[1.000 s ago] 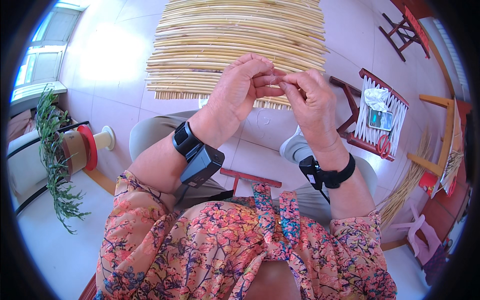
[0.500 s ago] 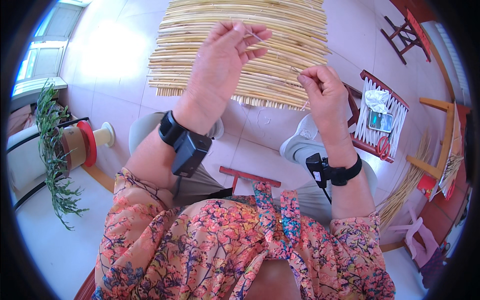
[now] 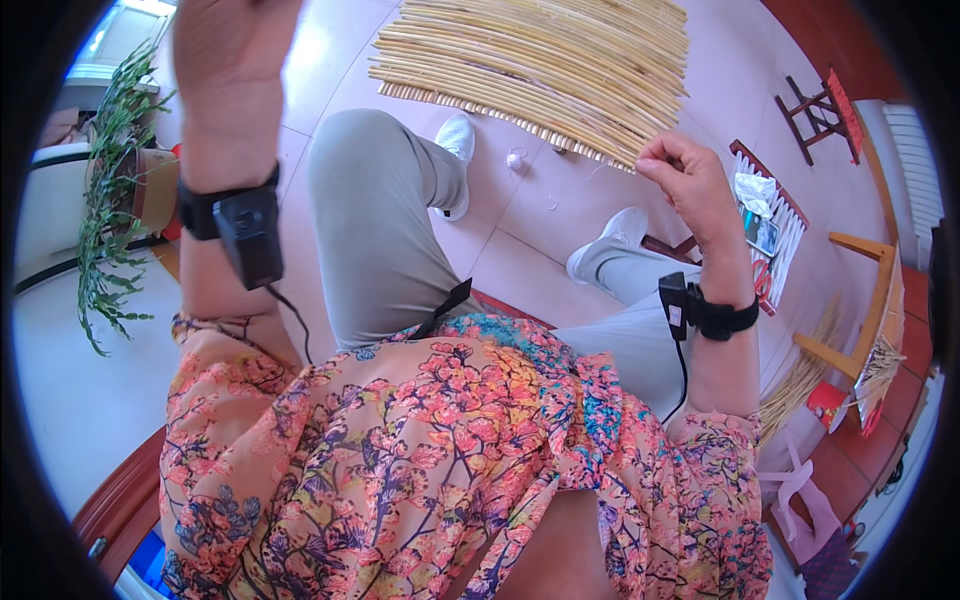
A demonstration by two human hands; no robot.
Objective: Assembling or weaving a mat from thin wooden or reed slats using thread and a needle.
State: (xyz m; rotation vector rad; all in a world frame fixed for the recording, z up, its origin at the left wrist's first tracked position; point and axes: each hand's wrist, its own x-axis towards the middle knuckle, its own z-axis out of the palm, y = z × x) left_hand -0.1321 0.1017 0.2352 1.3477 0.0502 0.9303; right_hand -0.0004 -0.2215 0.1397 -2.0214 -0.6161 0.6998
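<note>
A mat of pale reed stalks (image 3: 530,60) lies in front of me at the top of the view, its cut ends lined along the near edge. At that edge's right end, my right hand (image 3: 692,185) is closed in a pinch, and what lies between the fingertips is too small to make out. A thin pinkish thread (image 3: 597,172) hangs from the mat's edge just left of these fingers. My left hand (image 3: 235,35) is raised at the upper left, away from the mat; its fingers are cut off by the picture's edge. A small ball of thread (image 3: 516,161) sits on the floor below the mat.
At the right, a stool with a white woven seat (image 3: 783,262) bears a phone (image 3: 761,235), crumpled white tissue (image 3: 757,193) and red-handled scissors (image 3: 762,272). Loose reeds (image 3: 800,375) lie beside a wooden frame (image 3: 850,310). A potted plant (image 3: 125,200) stands at the left.
My left hand has swung from over the mat out to the upper left. My right hand has shifted slightly right. With the view turned, the mat appears higher and farther right.
</note>
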